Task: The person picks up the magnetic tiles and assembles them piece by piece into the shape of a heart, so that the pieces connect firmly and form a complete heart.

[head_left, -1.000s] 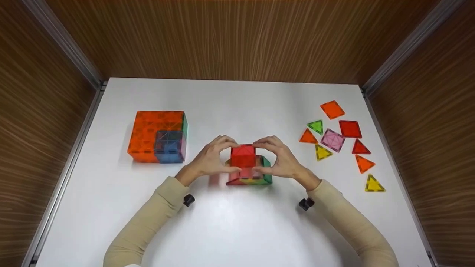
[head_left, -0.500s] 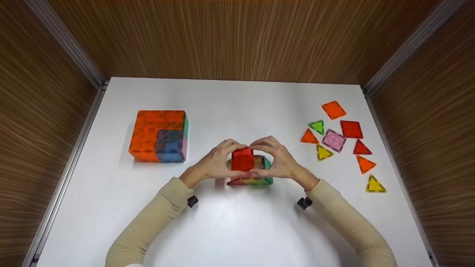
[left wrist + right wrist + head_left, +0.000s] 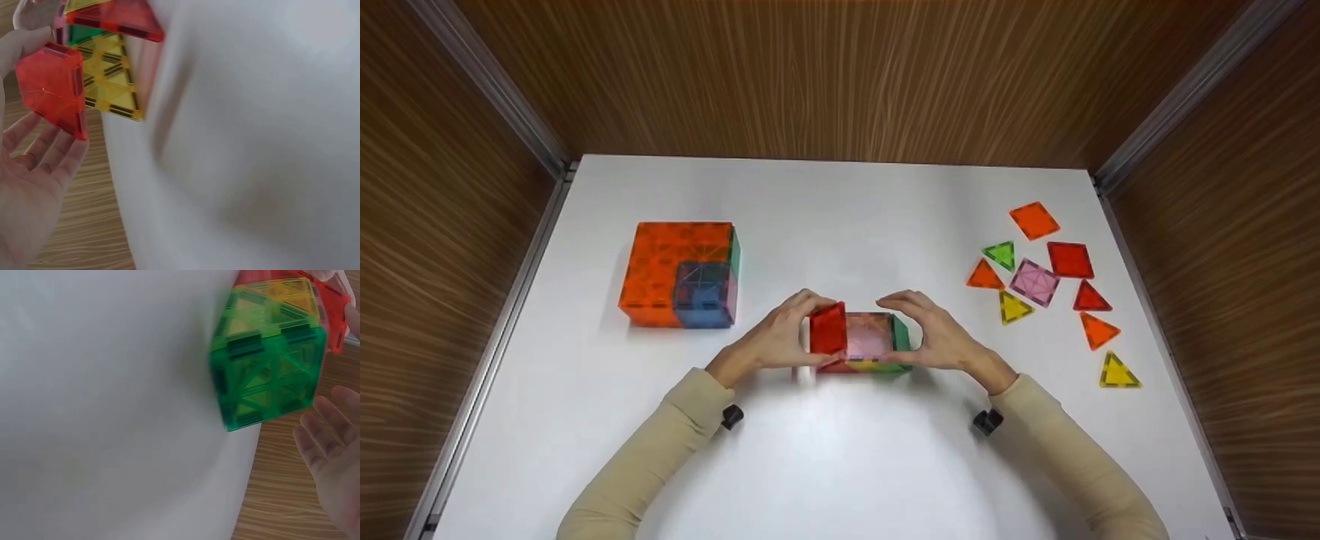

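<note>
A small built block of translucent magnetic tiles stands on the table before me, with a pink top and a green right side. Yellow and red triangular tiles show on it in the wrist views. My left hand pinches a red square magnetic tile between thumb and fingertips, tilted along the block's left upper edge. In the left wrist view that red tile hangs beside the yellow face. My right hand is spread around the block's right side, holding nothing; whether its thumb touches the block I cannot tell.
A larger orange tile cube with a blue corner stands at the left. Loose tiles lie at the right: a pink square, a red square, an orange square and several triangles. Wood-grain panels enclose the white table.
Earlier both hands were at the red tile over the block. The tile has moved left and tilted with my left hand; my right hand has let go and drawn to the right.
</note>
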Tool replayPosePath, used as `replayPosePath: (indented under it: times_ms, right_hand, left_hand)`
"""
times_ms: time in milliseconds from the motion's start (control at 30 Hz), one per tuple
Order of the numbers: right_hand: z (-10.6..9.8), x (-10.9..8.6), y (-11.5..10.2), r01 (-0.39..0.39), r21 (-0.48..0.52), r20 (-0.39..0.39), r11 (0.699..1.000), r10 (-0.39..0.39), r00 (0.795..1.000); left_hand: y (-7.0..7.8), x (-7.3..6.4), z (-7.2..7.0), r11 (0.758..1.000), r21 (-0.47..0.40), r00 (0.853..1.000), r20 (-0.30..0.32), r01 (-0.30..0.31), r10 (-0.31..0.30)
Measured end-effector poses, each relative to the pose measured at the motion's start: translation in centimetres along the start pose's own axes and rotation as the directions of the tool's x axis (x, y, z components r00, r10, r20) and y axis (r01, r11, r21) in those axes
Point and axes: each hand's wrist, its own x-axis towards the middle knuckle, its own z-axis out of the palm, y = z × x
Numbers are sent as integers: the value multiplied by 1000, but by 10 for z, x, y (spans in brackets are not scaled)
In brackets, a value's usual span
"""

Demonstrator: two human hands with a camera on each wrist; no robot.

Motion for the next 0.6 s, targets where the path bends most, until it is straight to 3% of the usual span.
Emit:
replayPosePath:
  times_ms: [300,600]
  right_hand:
    - [6,-17,11,-144,15,93,989,142,985]
    - [6,-19,10,-147,61,97,987,141,985]
  left_hand:
    - [-14,-8,9,996,-47,996,57,71,-69]
    - [-16,-6,16,995,-57,994,75,82,-78]
